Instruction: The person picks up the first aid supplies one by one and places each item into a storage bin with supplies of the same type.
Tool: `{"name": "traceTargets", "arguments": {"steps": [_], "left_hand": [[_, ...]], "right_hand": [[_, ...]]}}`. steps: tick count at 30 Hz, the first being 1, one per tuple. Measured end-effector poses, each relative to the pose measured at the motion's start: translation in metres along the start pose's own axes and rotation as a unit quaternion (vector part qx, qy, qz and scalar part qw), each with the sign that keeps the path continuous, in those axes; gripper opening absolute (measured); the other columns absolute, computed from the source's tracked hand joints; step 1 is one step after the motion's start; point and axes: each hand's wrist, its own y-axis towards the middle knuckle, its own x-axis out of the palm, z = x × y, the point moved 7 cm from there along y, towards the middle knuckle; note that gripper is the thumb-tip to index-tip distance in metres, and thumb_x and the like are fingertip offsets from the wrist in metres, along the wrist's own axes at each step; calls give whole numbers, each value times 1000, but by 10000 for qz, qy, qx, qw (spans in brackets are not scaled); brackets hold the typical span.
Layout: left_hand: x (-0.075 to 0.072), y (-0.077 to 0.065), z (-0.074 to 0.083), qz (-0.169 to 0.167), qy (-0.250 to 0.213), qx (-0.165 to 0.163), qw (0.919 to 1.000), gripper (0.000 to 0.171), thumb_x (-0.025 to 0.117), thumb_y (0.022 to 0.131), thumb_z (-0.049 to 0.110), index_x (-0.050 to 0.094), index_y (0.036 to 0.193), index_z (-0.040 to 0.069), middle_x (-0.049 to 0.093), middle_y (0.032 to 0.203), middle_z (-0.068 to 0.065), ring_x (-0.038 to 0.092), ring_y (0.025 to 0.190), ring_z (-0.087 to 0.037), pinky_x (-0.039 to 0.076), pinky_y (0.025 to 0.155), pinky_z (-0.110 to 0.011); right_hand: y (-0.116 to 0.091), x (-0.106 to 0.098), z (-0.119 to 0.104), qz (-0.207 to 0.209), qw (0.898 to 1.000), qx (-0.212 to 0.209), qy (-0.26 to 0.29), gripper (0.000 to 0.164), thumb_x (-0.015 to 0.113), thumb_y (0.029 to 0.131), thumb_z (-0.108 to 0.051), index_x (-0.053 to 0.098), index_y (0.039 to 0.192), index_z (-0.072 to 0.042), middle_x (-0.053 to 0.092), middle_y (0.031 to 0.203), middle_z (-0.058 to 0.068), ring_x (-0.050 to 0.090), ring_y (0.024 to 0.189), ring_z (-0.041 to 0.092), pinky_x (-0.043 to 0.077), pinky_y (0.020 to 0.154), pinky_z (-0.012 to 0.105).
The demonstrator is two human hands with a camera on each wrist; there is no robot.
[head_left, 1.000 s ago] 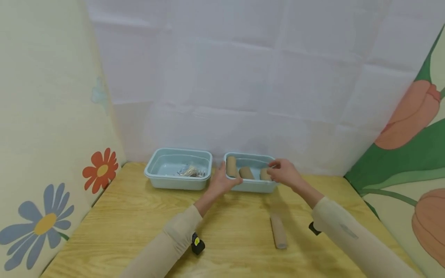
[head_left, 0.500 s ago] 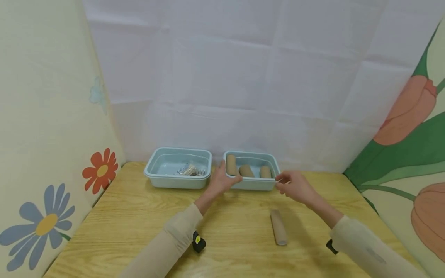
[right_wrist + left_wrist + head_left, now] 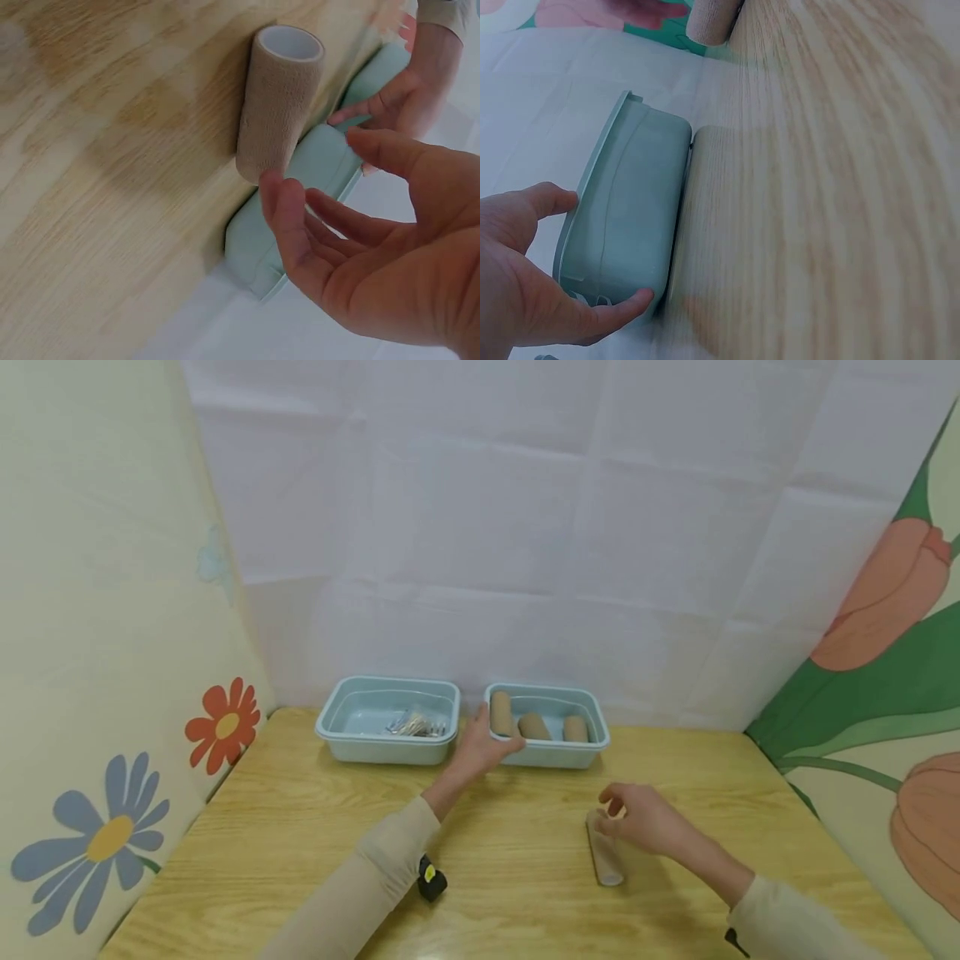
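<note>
In the head view my left hand (image 3: 480, 747) holds the left front corner of the right-hand blue plastic tub (image 3: 555, 756). Thumb and fingers span that corner in the left wrist view, at the rim and wall. Inside this tub are three tan bandage rolls, the leftmost roll (image 3: 501, 713) leaning upright. Another bandage roll (image 3: 279, 105), crepe-textured with a white core, lies on the table. My right hand (image 3: 648, 818) is over its far end, with thumb and fingers parted and loosely bent; in the right wrist view the fingertips overlap the roll's end.
A second blue tub (image 3: 386, 752) stands to the left, with a clear packet of thin pale sticks (image 3: 416, 724) in it. A white cloth (image 3: 480, 527) hangs behind the wooden table (image 3: 315, 827), and flower-printed panels flank both sides.
My right hand has left the roll at the right of the tub and come back toward me, to the roll on the table. The left hand stays at the tub's corner.
</note>
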Motion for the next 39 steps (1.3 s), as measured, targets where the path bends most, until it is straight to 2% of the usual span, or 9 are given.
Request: {"name": "traceTargets", "arguments": {"steps": [4,7,14,18,23,35,39], "left_hand": [[-1,0,0,11,-29,22,10000,105,79,85,34,17,157,-11,27,154,-39,30,142,-49,27,116,-53],[-2,0,1,36,-50,15,10000,105,80,85,34,17,157,-11,28,154,-39,30,142,-48,27,116,-53],[-2,0,0,-4,-26,19,10000,105,79,85,35,17,157,-10,27,154,-38,29,143,-48,26,117,-53],[-2,0,-1,-9,-23,33,10000,105,80,85,35,18,157,-10,28,154,-39,29,143,-48,26,117,-52],[-2,0,-1,7,-11,23,10000,105,80,85,36,19,157,-10,28,154,-38,29,143,-48,27,117,-53],[-3,-3,5,62,35,23,10000,104,80,84,32,19,156,-12,31,153,-39,33,141,-48,29,116,-53],[-2,-3,4,26,19,23,10000,104,80,85,32,18,157,-11,29,153,-38,32,142,-48,28,116,-52]], "right_hand": [[-2,7,2,-120,9989,346,-301,55,80,89,-34,65,122,7,67,97,11,64,87,25,56,73,44],[-1,11,3,-104,9985,402,-364,55,82,88,-34,65,121,6,67,96,11,63,86,24,56,71,43],[-8,18,4,-18,9990,442,-10,49,86,84,-23,62,119,2,60,81,5,56,69,18,48,58,35],[-12,22,4,123,9994,266,203,48,86,83,-17,60,120,1,59,77,3,56,64,16,47,54,32],[-12,27,7,148,9987,130,470,50,84,83,-12,58,122,2,60,78,4,58,64,16,49,54,32],[-14,27,15,20,9943,280,1031,52,82,83,-8,57,127,2,64,85,9,62,67,19,54,54,34],[-15,27,16,-61,9943,285,1030,52,81,83,-7,57,128,1,65,90,11,64,70,20,55,56,35]]}}
